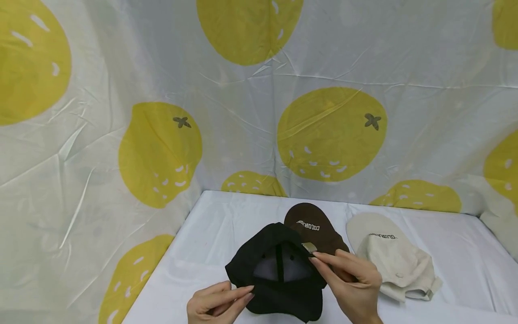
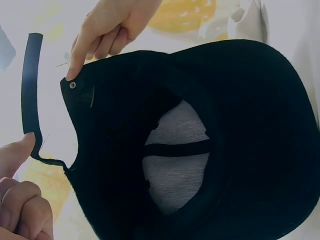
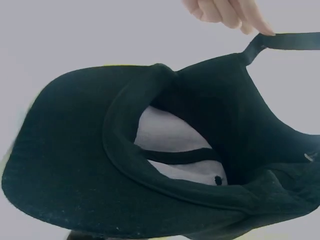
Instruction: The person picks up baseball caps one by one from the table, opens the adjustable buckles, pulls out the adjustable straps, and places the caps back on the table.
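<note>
Black cap (image 1: 285, 300): left hand (image 1: 216, 305) pinches strap (image 2: 30, 90), right hand (image 1: 354, 279) pinches edge (image 2: 70, 96), white sheet (image 1: 194, 252) spreads leftward.

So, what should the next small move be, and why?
Probably, bring the strap across to the right hand. The left hand pinches it, end free; the right hand pinches the black cap at its opposite back corner, by the eyelet.

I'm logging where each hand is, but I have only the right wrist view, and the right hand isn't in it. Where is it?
Observer: The left wrist view shows the right hand at a corner of the black cap, fingertip beside a small round metal piece.
Operator: The strap runs out of my frame. Is its far end fastened?
Observer: No, the left wrist view shows that end free.
</note>
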### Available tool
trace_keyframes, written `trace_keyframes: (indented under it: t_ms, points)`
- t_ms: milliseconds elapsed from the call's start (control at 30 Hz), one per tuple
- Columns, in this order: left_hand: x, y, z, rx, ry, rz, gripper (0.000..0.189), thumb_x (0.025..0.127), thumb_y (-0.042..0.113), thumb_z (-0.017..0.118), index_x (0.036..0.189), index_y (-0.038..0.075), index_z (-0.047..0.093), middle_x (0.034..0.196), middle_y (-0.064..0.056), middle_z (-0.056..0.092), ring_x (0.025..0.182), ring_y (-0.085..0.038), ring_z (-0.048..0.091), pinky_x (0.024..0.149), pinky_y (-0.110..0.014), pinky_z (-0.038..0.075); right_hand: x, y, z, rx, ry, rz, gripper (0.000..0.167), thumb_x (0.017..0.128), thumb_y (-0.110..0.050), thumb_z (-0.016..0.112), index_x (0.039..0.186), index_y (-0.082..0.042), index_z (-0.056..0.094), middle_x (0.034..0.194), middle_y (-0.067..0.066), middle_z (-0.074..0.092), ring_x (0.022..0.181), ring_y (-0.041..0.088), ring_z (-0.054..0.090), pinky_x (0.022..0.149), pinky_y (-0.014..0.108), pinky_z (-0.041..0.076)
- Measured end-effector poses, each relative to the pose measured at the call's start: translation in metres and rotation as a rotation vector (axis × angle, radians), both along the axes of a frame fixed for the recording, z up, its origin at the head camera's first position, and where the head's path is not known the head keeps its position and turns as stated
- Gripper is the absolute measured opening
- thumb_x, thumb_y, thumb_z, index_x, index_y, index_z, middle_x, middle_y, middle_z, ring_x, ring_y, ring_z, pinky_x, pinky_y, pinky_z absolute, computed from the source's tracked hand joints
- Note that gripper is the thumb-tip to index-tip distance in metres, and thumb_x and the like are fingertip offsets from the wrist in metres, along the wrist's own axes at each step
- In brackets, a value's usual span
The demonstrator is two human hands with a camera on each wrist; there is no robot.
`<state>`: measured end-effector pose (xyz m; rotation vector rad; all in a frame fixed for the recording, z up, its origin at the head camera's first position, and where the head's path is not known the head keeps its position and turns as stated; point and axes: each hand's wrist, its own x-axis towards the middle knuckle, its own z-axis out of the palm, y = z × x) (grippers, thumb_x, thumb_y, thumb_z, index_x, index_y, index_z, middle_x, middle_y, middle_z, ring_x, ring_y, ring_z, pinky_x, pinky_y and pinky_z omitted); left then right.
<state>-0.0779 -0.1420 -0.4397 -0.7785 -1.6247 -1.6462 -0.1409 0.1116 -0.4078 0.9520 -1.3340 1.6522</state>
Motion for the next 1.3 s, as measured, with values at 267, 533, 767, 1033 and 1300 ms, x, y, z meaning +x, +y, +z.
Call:
trace_keyframes:
  t_ms: [267, 533, 767, 1033, 1300]
  points:
    - [-0.006, -0.001, 0.012, -0.004, 0.058, -0.114, 0.052, 0.059, -0.037, 0.072, 0.104, -0.012, 0.077, 0.051, -0.002, 0.034, 0.043, -0.004, 0.031, 0.039, -0.011, 0.024, 0.012, 0.011, -0.004, -0.015, -0.027, 0.023, 0.024, 0.067, 0.025, 0.082, 0.087, 0.013, 0.078, 0.050, -0.002, 0.036, 0.048, 0.001, 0.026, 0.043, 0.009, 0.020]
    - [-0.016, 0.000, 0.025, 0.009, 0.120, -0.232, 0.046, 0.066, -0.033, 0.074, 0.107, -0.012, 0.076, 0.052, -0.004, 0.036, 0.043, -0.006, 0.030, 0.039, -0.012, 0.022, 0.015, 0.019, -0.006, -0.010, -0.006, 0.073, 0.024, 0.068, 0.025, 0.081, 0.091, 0.017, 0.076, 0.051, -0.001, 0.037, 0.048, 0.001, 0.026, 0.043, 0.010, 0.021]
    - [-0.013, 0.005, 0.035, 0.054, -0.100, -0.014, 0.036, 0.071, -0.029, 0.075, 0.101, -0.009, 0.079, 0.052, -0.003, 0.031, 0.043, -0.010, 0.024, 0.039, -0.017, 0.018, 0.015, 0.025, -0.010, -0.013, -0.010, 0.072, 0.024, 0.067, 0.025, 0.082, 0.089, 0.017, 0.075, 0.051, 0.000, 0.037, 0.049, 0.001, 0.023, 0.042, 0.010, 0.019]
    - [-0.028, 0.013, 0.049, 0.030, -0.526, 0.263, 0.017, 0.079, 0.001, 0.087, 0.094, 0.007, 0.085, 0.053, -0.004, 0.029, 0.049, -0.007, 0.021, 0.042, -0.031, 0.017, 0.016, 0.028, -0.013, 0.013, -0.012, 0.080, 0.023, 0.068, 0.022, 0.083, 0.090, 0.016, 0.076, 0.052, 0.000, 0.038, 0.049, 0.002, 0.025, 0.042, 0.010, 0.020]
    - [-0.048, 0.011, 0.048, -0.046, -0.707, 0.163, 0.014, 0.081, 0.013, 0.088, 0.094, 0.018, 0.085, 0.053, 0.001, 0.040, 0.051, -0.003, 0.025, 0.048, -0.020, 0.029, 0.016, 0.032, -0.016, 0.086, 0.051, 0.157, 0.019, 0.076, 0.017, 0.082, 0.094, 0.015, 0.076, 0.053, -0.001, 0.036, 0.050, 0.001, 0.026, 0.043, 0.009, 0.020]
